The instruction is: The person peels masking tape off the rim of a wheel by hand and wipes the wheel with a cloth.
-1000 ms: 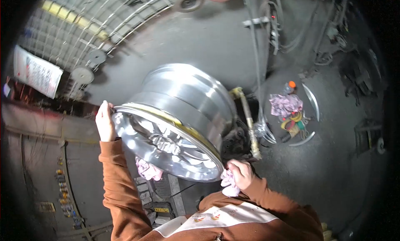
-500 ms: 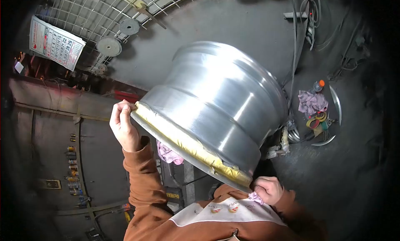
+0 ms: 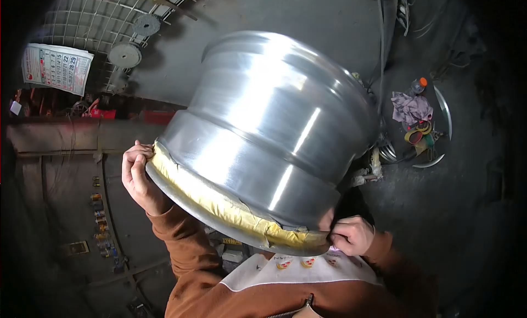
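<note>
Head view: from where I stand, a person in a brown sweatshirt has a big metal wheel up before the chest; clock directions run around it, twelve being the picture's top.
Left hand: sits between eight and nine, wrist raised above the sleeve, fingers curled over the lip and gripping it.
Right hand: sits near five, low by the chest, knuckles up, fingers folded tight on the lip; I can't tell whether anything else is tucked inside.
Wheel from the hands: between two and three of the left hand, near eleven of the right, touching both.
Wheel's pose: tilted, shiny barrel facing up, the lip slanting down from nine to five.
Yellow tape: a wrinkled band along the barrel side of that lip, between the two hands.
Toward three: a pinkish cloth beside an orange-capped bottle, with tape rolls just below, apart from the wheel.
Toward ten: a hanging calendar and two round discs.
</note>
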`<action>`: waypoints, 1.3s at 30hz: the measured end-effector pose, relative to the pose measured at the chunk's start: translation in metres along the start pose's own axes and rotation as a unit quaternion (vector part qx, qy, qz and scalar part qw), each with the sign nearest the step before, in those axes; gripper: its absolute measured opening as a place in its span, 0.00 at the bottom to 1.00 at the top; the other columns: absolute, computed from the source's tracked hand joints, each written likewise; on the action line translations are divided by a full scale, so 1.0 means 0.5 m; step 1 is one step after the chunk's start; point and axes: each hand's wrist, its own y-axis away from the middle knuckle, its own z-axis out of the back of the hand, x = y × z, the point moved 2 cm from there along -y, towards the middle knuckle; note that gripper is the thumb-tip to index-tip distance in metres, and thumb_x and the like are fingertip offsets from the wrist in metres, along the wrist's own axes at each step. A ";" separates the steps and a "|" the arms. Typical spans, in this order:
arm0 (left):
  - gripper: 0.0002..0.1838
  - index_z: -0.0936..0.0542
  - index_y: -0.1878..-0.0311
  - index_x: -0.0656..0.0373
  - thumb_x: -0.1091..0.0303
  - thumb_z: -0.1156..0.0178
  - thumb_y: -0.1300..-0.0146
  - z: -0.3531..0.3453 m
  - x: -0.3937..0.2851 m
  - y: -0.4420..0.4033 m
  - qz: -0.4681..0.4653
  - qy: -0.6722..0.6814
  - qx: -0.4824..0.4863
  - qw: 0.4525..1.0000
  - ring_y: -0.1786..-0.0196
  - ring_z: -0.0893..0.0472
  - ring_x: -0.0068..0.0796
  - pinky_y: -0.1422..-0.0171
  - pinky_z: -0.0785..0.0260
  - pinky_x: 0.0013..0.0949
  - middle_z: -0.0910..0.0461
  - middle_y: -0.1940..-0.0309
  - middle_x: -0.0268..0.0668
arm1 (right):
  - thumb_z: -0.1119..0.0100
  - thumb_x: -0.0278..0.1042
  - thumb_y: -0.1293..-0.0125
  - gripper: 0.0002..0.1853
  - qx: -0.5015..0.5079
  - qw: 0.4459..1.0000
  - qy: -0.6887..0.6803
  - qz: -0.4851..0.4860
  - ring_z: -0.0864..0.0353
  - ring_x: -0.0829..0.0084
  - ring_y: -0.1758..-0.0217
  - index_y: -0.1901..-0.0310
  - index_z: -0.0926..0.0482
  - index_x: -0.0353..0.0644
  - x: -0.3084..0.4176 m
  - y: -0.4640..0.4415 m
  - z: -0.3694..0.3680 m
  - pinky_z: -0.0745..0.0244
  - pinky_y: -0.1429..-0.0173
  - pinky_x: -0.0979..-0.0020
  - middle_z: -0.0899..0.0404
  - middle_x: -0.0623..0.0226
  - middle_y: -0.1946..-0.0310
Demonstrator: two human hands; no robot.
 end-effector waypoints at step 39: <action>0.07 0.30 0.75 0.60 0.73 0.49 0.41 -0.010 -0.006 0.060 -0.019 0.053 -0.119 0.991 0.68 0.32 0.22 0.23 0.60 0.46 0.30 0.74 0.31 | 0.62 0.60 0.25 0.35 -0.288 0.955 -0.060 -0.042 0.43 0.83 0.72 0.61 0.19 0.30 -0.112 -0.276 0.346 0.44 0.67 0.76 0.40 0.79 0.79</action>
